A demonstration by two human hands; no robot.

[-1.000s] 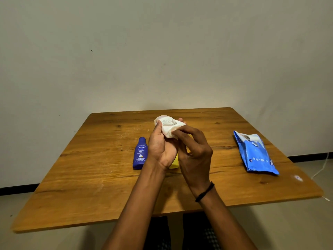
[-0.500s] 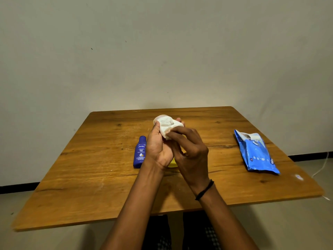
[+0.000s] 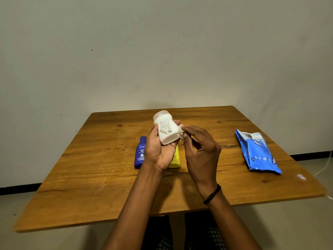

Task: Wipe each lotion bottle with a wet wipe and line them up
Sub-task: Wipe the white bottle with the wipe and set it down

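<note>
From the head view, the white lotion bottle was held above the worktop, its long axis tilted, the rounded end pointing up and away. The left hand, palm up, gripped it from beneath. The right hand pinched a wet wipe against the bottle's right side. Blue and yellow bottles lay behind the left hand.

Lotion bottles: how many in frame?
3: white bottle held in the left hand; blue bottle lying on the table left of it; yellow bottle on the table, mostly hidden behind that hand. None else seen.
</note>
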